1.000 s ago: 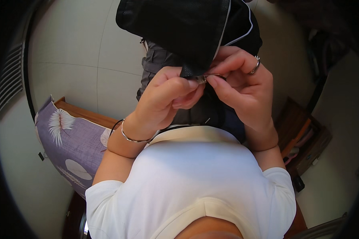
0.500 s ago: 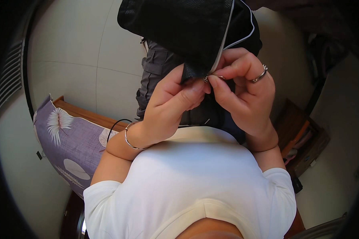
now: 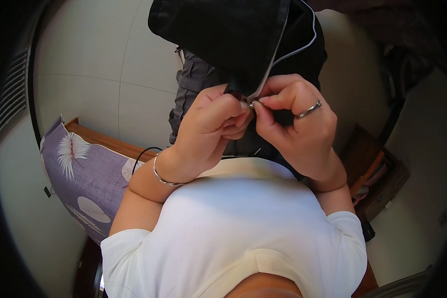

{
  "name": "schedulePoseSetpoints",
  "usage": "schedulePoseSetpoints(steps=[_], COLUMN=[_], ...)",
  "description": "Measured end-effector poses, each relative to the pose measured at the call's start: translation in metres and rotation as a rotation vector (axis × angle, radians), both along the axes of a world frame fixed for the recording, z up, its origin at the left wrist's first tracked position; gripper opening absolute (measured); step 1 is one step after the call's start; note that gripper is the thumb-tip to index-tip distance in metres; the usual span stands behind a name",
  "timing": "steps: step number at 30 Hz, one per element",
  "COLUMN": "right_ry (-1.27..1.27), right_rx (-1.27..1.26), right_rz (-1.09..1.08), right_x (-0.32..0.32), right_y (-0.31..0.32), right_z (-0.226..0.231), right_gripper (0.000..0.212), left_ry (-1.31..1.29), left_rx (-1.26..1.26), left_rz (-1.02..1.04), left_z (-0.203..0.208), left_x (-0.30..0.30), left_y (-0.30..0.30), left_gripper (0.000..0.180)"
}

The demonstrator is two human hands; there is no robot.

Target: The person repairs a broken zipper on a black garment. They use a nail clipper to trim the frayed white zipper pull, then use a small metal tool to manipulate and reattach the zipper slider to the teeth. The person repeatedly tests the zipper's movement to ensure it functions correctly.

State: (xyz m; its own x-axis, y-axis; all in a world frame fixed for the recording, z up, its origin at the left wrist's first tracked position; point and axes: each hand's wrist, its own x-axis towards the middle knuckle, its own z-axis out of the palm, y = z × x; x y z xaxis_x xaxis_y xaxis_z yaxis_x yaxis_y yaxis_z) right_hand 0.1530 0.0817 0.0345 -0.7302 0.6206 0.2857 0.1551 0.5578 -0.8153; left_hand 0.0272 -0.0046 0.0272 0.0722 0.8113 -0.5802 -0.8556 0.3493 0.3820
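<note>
Blk zip fabric [image 3: 213,37]: L hand [image 3: 203,124] grip pinching corner [image 3: 231,89], R hand's [image 3: 303,129], zip end [image 3: 256,93]; pinkish item [image 3: 361,193] in wood unit [image 3: 388,183].

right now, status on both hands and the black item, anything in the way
Left hand gripping near end of black fabric item. Right hand pinching small metal piece at near end of zipper. Hands partly hide that spot.
</note>
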Motion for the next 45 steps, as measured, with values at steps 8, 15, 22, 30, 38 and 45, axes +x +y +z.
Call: schedulePoseSetpoints(steps=[8,15,22,30,38,45], right_ry=[-0.019,0.036,0.087,0.152,0.19,0.054], right_rx=[-0.028,-0.002,-0.235,-0.197,-0.229,-0.146], right_rz=[-0.059,-0.061,-0.113,-0.086,-0.081,-0.03], right_x=[0.0,-0.003,0.0,-0.001,-0.003,-0.001], right_y=[-0.005,-0.005,-0.005,0.001,0.0,0.006], right_z=[0.0,-0.004,-0.014,-0.013,-0.009,0.007], right_gripper=[0.017,0.019,0.016,0.013,0.012,0.015], left_ry=[-0.054,-0.007,-0.019,0.357,0.504,0.518], left_rx=[-0.043,-0.025,0.09,0.184,0.318,0.306], left_rz=[-0.027,-0.008,-0.009,0.1,0.205,0.042], left_z=[-0.003,-0.004,-0.008,-0.003,-0.016,-0.005], left_x=[-0.001,0.001,0.002,0.018,0.024,0.013], left_y=[-0.001,0.0,-0.002,-0.004,-0.007,-0.009], left_gripper=[0.018,0.018,0.014,0.018,0.02,0.021])
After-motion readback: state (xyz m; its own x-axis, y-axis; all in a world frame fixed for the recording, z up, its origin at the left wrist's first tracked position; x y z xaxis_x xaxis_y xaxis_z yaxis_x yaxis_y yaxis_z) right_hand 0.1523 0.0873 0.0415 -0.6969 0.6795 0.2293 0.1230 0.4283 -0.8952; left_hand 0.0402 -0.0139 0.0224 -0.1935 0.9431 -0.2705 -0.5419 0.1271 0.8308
